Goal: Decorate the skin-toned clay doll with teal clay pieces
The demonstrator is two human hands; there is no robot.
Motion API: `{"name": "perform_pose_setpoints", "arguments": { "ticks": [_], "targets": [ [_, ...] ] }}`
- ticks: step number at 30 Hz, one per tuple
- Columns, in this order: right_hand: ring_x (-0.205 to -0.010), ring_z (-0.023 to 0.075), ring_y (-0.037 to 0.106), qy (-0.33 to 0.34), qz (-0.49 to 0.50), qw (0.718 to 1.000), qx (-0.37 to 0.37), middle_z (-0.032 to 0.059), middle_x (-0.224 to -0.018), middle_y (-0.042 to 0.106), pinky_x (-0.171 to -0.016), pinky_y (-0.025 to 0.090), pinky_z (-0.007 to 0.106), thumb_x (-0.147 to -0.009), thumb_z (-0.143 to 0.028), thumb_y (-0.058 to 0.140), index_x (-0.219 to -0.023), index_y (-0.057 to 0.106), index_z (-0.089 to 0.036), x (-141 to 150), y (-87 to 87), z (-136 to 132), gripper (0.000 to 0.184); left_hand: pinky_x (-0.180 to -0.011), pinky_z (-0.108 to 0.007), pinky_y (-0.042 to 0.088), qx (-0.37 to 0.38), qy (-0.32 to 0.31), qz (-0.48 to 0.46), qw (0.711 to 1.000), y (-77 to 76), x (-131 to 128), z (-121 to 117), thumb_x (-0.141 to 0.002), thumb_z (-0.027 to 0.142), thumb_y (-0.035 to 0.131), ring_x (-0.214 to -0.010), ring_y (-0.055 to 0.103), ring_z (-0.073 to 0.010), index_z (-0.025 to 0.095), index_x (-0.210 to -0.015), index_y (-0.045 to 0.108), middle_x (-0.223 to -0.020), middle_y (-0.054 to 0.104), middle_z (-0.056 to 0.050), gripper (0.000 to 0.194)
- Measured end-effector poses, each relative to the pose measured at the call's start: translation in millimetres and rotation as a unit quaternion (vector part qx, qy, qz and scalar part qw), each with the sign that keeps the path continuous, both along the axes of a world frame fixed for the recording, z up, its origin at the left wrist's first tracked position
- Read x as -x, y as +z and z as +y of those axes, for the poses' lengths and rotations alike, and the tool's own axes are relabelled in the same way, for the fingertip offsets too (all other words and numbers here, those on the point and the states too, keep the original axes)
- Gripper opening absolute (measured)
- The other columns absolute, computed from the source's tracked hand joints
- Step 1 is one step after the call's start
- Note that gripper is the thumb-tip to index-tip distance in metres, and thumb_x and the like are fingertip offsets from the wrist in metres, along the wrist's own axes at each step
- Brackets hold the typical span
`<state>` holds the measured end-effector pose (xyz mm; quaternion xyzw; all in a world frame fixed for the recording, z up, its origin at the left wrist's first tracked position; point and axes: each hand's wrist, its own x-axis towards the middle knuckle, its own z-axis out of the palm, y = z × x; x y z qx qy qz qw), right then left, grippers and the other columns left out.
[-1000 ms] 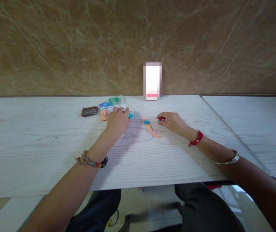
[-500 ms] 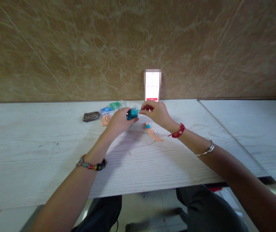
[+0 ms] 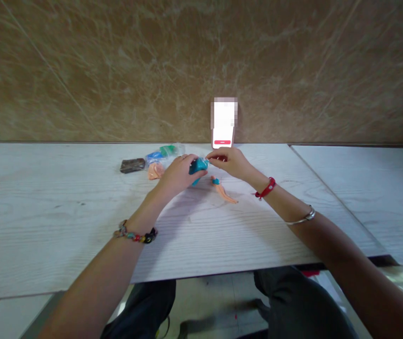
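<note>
My left hand (image 3: 178, 174) is closed around a teal lump of modelling clay (image 3: 198, 165) that has clear plastic about it. At the lump's right end, my right hand (image 3: 230, 160) has its thumb and fingertips pinched together; what is between them is too small to make out. Below the hands, on the table, lies a thin peach clay piece (image 3: 224, 192), curved and tapering, with a teal band (image 3: 216, 181) near its upper end. A peach lump of clay (image 3: 156, 171) rests just left of my left hand.
Left of my hands lie a dark brown clay block (image 3: 132, 165), a blue clay pack (image 3: 154, 157) and a green clay pack (image 3: 168, 150) in clear plastic. A lit phone (image 3: 223, 123) leans on the brown marbled wall (image 3: 116, 70). The pale wooden table (image 3: 201, 245) has a seam at right.
My left hand and the teal clay have shifted slightly right. My right hand stays pinched at the lump's end, its wrist a little further right. The camera view has tilted slightly.
</note>
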<state>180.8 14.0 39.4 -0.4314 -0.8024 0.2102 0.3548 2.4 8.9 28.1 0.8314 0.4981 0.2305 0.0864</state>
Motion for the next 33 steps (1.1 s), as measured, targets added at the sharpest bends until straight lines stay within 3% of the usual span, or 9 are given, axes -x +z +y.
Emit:
{"name": "perform_pose_setpoints", "arguments": {
  "ticks": [3, 7, 12, 19, 26, 33],
  "targets": [
    [-0.062, 0.0079, 0.050, 0.004, 0.035, 0.999, 0.002, 0.0032, -0.080, 0.066, -0.059, 0.040, 0.024, -0.078, -0.017, 0.054, -0.091, 0.070, -0.014, -1, 0.2, -3, 0.021, -0.079, -0.034, 0.043, 0.007, 0.003, -0.004, 1.000, 2.0, -2, -3, -0.078, 0.037, 0.060, -0.088, 0.056, -0.0209, 0.013, -0.101, 0.056, -0.093, 0.061, -0.008, 0.033],
    [-0.055, 0.0057, 0.046, 0.065, 0.085, 0.992, 0.066, 0.0003, -0.071, 0.063, -0.054, 0.039, 0.022, -0.079, -0.023, 0.055, -0.089, 0.068, -0.014, 1, 2.4, -4, 0.019, -0.079, -0.034, 0.043, 0.014, -0.010, 0.012, 1.000, 4.7, -4, -6, -0.079, 0.039, 0.059, -0.088, 0.056, -0.0212, 0.013, -0.101, 0.057, -0.093, 0.060, -0.008, 0.035],
    [-0.056, 0.0052, 0.048, 0.001, 0.150, 0.987, 0.058, 0.0003, -0.071, 0.061, -0.054, 0.041, 0.022, -0.076, -0.018, 0.058, -0.081, 0.064, -0.012, -1, 3.8, 0, 0.010, -0.081, -0.035, 0.043, -0.013, 0.002, 0.017, 1.000, 2.4, -2, -4, -0.078, 0.035, 0.060, -0.091, 0.054, -0.0214, 0.015, -0.096, 0.056, -0.094, 0.058, -0.007, 0.027],
    [-0.057, 0.0063, 0.049, 0.050, 0.060, 0.995, 0.066, 0.0005, -0.071, 0.065, -0.055, 0.041, 0.022, -0.076, -0.021, 0.059, -0.077, 0.068, -0.014, -8, -5.8, 3, 0.011, -0.083, -0.034, 0.041, -0.023, 0.009, 0.022, 0.999, -1.0, -2, -3, -0.079, 0.036, 0.058, -0.093, 0.052, -0.0210, 0.017, -0.097, 0.053, -0.094, 0.056, -0.006, 0.027],
    [-0.060, 0.0062, 0.049, 0.143, 0.003, 0.984, 0.101, 0.0001, -0.075, 0.065, -0.057, 0.039, 0.021, -0.078, -0.020, 0.057, -0.095, 0.070, -0.016, -19, -2.4, 3, 0.021, -0.081, -0.033, 0.042, -0.004, 0.002, 0.027, 1.000, -1.2, -2, -3, -0.078, 0.034, 0.059, -0.091, 0.053, -0.0208, 0.015, -0.098, 0.054, -0.094, 0.056, -0.007, 0.028],
    [-0.055, 0.0047, 0.045, 0.137, -0.027, 0.984, 0.113, -0.0021, -0.066, 0.063, -0.054, 0.037, 0.021, -0.075, -0.013, 0.057, -0.082, 0.072, -0.014, -25, 5.3, 4, 0.016, -0.083, -0.034, 0.042, -0.002, -0.048, 0.048, 0.998, -4.7, -5, -5, -0.079, 0.042, 0.057, -0.093, 0.053, -0.0216, 0.014, -0.101, 0.054, -0.097, 0.057, -0.009, 0.035]
  ]
}}
